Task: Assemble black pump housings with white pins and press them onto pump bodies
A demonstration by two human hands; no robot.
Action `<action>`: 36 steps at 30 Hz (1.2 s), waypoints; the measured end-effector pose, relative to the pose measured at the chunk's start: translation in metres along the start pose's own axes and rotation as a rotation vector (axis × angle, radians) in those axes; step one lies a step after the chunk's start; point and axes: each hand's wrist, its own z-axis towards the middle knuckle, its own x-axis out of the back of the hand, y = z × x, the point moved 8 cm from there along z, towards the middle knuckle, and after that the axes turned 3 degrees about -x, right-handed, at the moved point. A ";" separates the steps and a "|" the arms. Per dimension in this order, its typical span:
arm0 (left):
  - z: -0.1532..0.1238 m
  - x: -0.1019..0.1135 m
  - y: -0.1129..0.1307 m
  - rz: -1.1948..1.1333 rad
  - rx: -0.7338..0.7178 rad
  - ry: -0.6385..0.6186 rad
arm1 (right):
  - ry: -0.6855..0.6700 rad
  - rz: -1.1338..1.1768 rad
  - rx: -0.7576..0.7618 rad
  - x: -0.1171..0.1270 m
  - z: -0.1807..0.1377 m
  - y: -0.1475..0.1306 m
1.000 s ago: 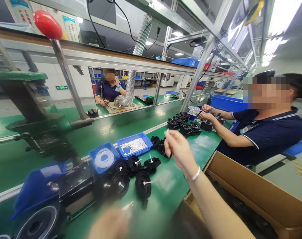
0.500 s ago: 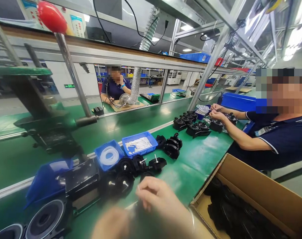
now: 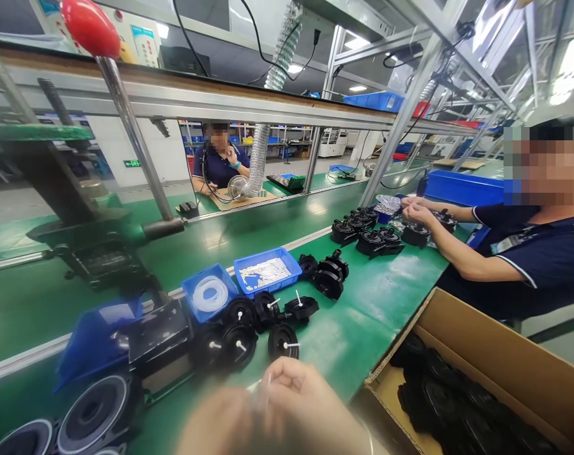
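1. The right hand's grip (image 3: 310,398) is pinched closed, thumb against curled fingers, on a slim, whitish piece (image 3: 269,380) standing nearly upright at the fingertips.
2. Close beside it on the left, the left hand (image 3: 215,414) is a soft blur; how far its grip is open and what it has hold of, I cannot tell.
3. Just ahead of the right grip sits a round, ridged black part (image 3: 275,344) with a straight white pin (image 3: 293,345) jutting from its centre; similar parts cluster farther ahead and to the left.
4. Beyond these, a shallow blue plastic tray (image 3: 291,278) carries loose, slender white pins (image 3: 275,268). Left of it, another blue tray (image 3: 191,284) has a smooth, translucent coil (image 3: 223,294).
5. Under the grips lies a glossy green surface (image 3: 334,335).
6. To their right, a matte brown cardboard box (image 3: 504,341) contains dark, lumpy parts (image 3: 457,404).
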 end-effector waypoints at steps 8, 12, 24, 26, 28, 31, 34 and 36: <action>0.003 0.003 0.003 -0.070 -0.058 0.018 | 0.020 -0.001 -0.040 -0.001 0.000 0.009; -0.009 -0.005 0.009 -0.102 -0.067 0.063 | -0.005 -0.019 0.010 -0.002 0.001 0.002; -0.014 -0.013 0.012 -0.239 -0.038 0.020 | -0.001 -0.043 0.088 -0.007 0.000 -0.006; -0.014 -0.013 0.012 -0.246 -0.040 0.014 | -0.006 -0.050 0.089 -0.008 0.000 -0.006; -0.015 -0.014 0.013 -0.239 -0.033 -0.002 | -0.009 -0.057 0.086 -0.008 -0.001 -0.006; -0.017 -0.016 0.014 -0.224 -0.024 -0.023 | 0.007 -0.062 0.081 -0.006 -0.001 -0.007; -0.017 -0.015 0.014 -0.236 -0.028 -0.014 | 0.063 -0.066 0.084 0.000 0.000 -0.008; -0.017 -0.014 0.013 -0.242 -0.033 -0.008 | 0.124 -0.076 0.119 0.007 0.000 -0.010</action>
